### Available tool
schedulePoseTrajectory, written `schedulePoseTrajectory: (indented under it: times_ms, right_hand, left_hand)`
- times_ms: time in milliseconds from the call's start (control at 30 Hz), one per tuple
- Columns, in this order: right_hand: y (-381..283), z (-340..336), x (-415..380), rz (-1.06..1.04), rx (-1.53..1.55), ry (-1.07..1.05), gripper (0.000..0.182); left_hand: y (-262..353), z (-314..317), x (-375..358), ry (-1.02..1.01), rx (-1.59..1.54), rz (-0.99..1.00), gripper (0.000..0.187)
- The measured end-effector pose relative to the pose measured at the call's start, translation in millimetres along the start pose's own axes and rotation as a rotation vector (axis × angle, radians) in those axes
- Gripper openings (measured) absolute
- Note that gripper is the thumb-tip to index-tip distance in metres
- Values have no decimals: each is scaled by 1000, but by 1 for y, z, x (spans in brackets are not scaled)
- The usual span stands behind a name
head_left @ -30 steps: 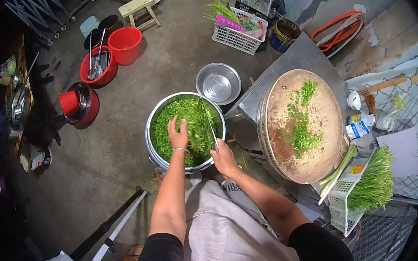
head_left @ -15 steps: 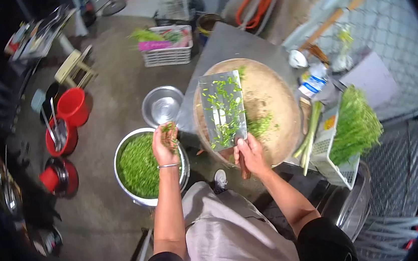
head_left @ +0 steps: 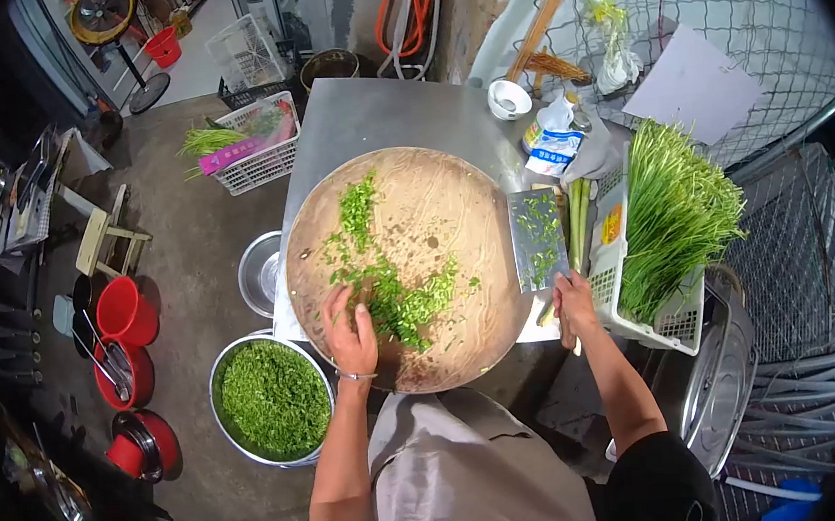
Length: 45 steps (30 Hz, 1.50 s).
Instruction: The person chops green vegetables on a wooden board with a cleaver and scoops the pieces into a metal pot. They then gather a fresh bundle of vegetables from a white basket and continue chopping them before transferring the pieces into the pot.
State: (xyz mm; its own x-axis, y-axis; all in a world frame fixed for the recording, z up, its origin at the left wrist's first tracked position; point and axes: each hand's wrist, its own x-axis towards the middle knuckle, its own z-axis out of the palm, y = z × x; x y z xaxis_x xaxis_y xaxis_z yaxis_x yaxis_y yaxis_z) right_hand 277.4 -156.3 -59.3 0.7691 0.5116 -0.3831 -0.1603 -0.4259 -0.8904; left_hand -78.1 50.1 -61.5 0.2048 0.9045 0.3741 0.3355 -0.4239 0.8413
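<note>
My right hand [head_left: 575, 304] grips the handle of a cleaver [head_left: 540, 239], held flat at the right rim of a round wooden chopping block [head_left: 487, 299]. Bits of chopped greens cling to its blade. At the block's left side my left hand [head_left: 347, 330] has its fingers apart, beside a scattered heap of chopped greens [head_left: 410, 306]. Another small pile of chopped greens [head_left: 358, 208] lies farther back on the block. Below and left of the block stands a metal pot [head_left: 220, 420] filled with chopped greens.
A white crate [head_left: 684, 330] of long green stalks [head_left: 680, 215] stands right of the block. Behind the block are a bowl [head_left: 509, 100] and a blue-white bag [head_left: 558, 150] on the metal table [head_left: 393, 112]. A metal basin [head_left: 260, 274] and red buckets [head_left: 129, 310] are on the left.
The cleaver has moved right, from over the block to its right rim, with fewer greens on it. My left hand has gone from above the pot to the block. The view has shifted.
</note>
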Motion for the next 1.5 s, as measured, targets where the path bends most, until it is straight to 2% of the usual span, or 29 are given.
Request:
schedulePoseTrajectory:
  times_ms: [233,333,467,867,967,1067,1167,1267,1300,1400,1433,1500]
  right_hand:
    - [-19,12,52,111,-19,-49,22]
    - [-26,25,82,10,-105,-130,22]
    - [-54,56,112,12,-118,-239,20]
    - [-160,210,178,-324,-573,-603,36]
    - [-174,253,199,-501,-824,-694,41]
    - [-211,280,170,-580,-919,-876,48]
    - [-208,310,169,-852,-964,-1073,52]
    - [-185,328,154,-1073,-1023,-1053,51]
    - [-186,334,146,-1057,-1057,-1189,52]
    - [-193,323,106,-1033,-1134,-1348,52]
    - [-185,320,102,-1104,-1157,-1347,47]
    - [-191,296,87,-1099,-1184,-1331,44]
  left_hand:
    - [0,9,-10,89,272,-101,41]
    - [3,10,-10,156,303,-118,43]
    - [-6,11,-14,217,291,-134,45]
    - [-6,13,-10,342,284,-232,59]
    - [-10,12,-11,352,254,-263,59]
    - [-9,11,-12,371,216,-290,59]
    - [-10,13,-14,412,165,-306,61]
    - [-10,12,-14,416,143,-314,63]
    - [-9,12,-14,424,130,-324,63]
    - [-9,11,-14,436,96,-333,64]
    - [-9,11,-14,432,91,-326,65]
    - [-7,10,-15,420,98,-311,66]
